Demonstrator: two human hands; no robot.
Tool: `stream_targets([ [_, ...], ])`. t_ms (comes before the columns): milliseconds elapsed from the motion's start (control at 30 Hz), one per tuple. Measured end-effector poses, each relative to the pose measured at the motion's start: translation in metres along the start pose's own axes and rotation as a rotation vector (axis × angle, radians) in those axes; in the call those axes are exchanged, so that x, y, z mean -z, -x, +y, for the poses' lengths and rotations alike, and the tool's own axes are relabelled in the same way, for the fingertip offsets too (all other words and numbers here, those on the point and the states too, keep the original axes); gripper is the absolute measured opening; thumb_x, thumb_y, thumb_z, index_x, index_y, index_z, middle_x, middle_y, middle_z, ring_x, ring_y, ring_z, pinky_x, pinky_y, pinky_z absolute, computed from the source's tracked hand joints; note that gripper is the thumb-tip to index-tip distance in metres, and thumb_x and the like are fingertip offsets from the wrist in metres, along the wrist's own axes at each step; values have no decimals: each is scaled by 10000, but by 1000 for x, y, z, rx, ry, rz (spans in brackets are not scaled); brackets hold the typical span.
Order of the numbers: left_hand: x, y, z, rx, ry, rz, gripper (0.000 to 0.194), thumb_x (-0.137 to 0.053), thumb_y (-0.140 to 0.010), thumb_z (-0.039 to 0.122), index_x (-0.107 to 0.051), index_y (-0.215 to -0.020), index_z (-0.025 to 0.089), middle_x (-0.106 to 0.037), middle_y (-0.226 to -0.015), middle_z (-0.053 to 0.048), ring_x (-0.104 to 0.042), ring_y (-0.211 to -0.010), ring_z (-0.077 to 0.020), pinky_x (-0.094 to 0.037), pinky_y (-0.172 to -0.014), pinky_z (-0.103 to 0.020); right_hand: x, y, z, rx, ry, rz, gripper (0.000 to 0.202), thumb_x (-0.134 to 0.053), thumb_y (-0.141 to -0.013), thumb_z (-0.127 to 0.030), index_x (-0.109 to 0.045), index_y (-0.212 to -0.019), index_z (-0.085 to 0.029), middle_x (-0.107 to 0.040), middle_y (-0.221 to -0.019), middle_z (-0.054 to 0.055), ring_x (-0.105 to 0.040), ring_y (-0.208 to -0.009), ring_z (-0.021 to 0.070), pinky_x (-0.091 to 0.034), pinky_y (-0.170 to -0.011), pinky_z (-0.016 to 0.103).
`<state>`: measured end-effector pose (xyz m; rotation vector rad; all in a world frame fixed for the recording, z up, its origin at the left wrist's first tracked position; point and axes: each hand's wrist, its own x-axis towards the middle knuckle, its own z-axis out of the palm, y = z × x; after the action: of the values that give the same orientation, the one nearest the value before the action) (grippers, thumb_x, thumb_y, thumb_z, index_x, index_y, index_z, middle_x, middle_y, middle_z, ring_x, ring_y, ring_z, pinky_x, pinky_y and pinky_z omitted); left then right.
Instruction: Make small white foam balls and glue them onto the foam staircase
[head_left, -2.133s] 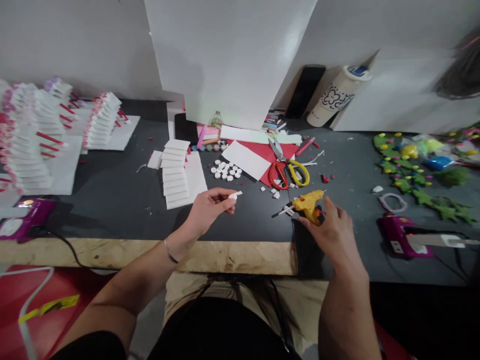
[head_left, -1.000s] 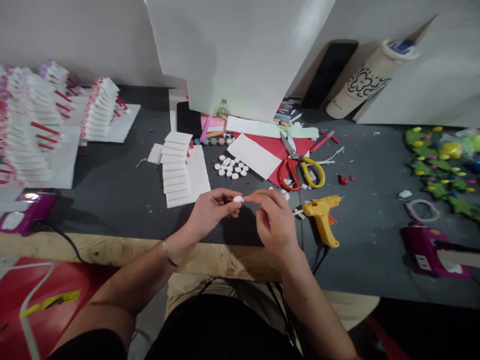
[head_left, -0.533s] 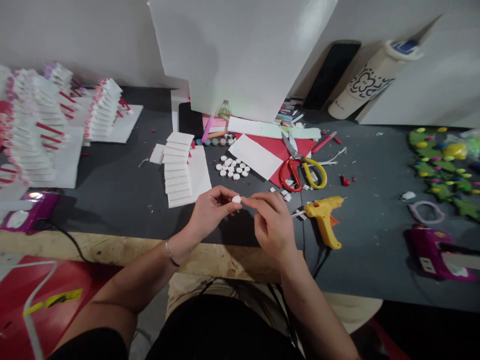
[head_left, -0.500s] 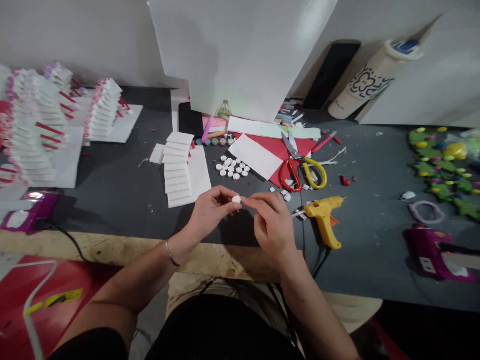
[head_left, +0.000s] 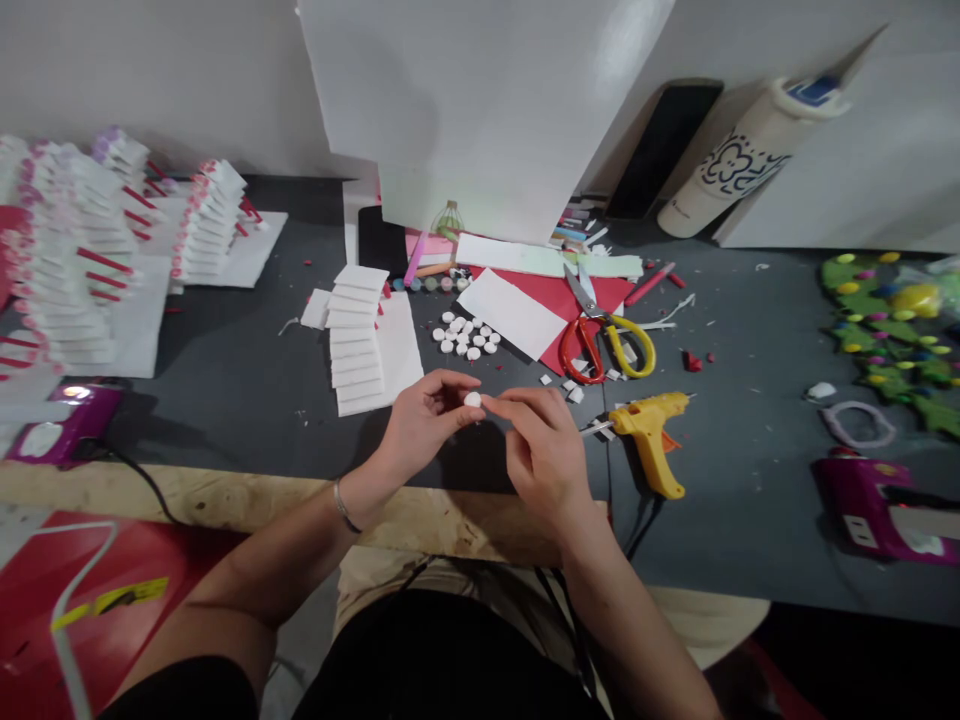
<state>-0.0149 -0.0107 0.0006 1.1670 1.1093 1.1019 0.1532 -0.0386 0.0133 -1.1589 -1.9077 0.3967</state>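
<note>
One white disc (head_left: 472, 399), round-faced, is held at the fingertips of the left hand (head_left: 414, 425), at its two o'clock. By the right hand (head_left: 551, 450), curled behind an extended forefinger, it is seemingly touched at ten o'clock; whether anything is gripped there cannot be told.
</note>
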Motion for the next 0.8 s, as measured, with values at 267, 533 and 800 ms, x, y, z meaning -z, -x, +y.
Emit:
stream_targets([
  [267,2,1,-1,-113,-112,10,214,-814,-714,325,-749,-878,204,-683,-850,-25,-632,-771,-134,-509,-692,-245,-2,0,0,4,8,7,455,-435,-820,11,-660,-1129,-237,-643,-988,76,-569,-904,224,-497,-796,399],
  [533,1,1,1,-82,-80,10,208,-814,-706,313,-736,-861,199,-688,-828,-18,-638,-750,-131,-523,-685,-248,-2,1,1,-19,-14,-4,468,-440,-819,0,-667,-1138,-255,-644,-996,71,-574,-910,224,-499,-800,401],
  [800,1,0,2,-7,-31,-8,249,-822,-692,348,-744,-869,192,-702,-823,-32,-638,-743,-137,-527,-661,-248,0,0,2,-142,-110,44,455,-415,-803,1,-674,-1090,-238,-652,-997,61,-600,-965,213,-504,-843,374],
])
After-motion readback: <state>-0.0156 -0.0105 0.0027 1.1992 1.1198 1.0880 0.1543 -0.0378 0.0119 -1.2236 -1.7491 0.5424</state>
